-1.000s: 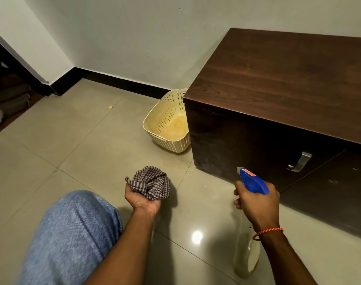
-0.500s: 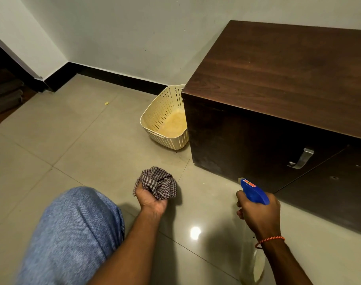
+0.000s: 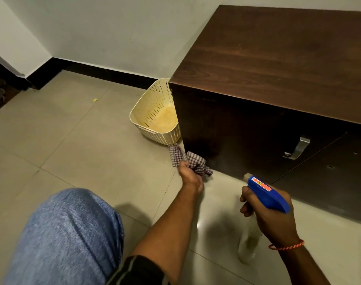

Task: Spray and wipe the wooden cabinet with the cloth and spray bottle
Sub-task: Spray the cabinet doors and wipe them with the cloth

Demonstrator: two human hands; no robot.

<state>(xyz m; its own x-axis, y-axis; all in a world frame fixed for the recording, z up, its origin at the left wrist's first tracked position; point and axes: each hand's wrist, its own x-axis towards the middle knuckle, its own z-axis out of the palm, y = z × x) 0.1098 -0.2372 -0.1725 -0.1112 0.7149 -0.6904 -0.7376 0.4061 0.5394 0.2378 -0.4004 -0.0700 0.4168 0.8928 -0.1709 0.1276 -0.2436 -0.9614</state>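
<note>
The dark wooden cabinet (image 3: 278, 58) fills the right side, with a metal handle (image 3: 297, 148) on its front door. My left hand (image 3: 188, 174) grips a bunched checked cloth (image 3: 193, 161) held against the lower left corner of the cabinet front, just above the floor. My right hand (image 3: 268, 212) holds a spray bottle (image 3: 266, 194) with a blue trigger head and a clear body. Its nozzle points at the cabinet's lower front, a short way off.
A cream perforated plastic basket (image 3: 152, 112) stands on the tiled floor against the cabinet's left side. My knee in blue jeans (image 3: 68, 233) is at the lower left. A white wall with black skirting runs behind. A small yellow scrap (image 3: 95, 99) lies on the floor.
My left hand has carried the cloth forward and to the right, from mid-floor up to the cabinet's lower left corner. The right hand with the bottle has stayed roughly in place.
</note>
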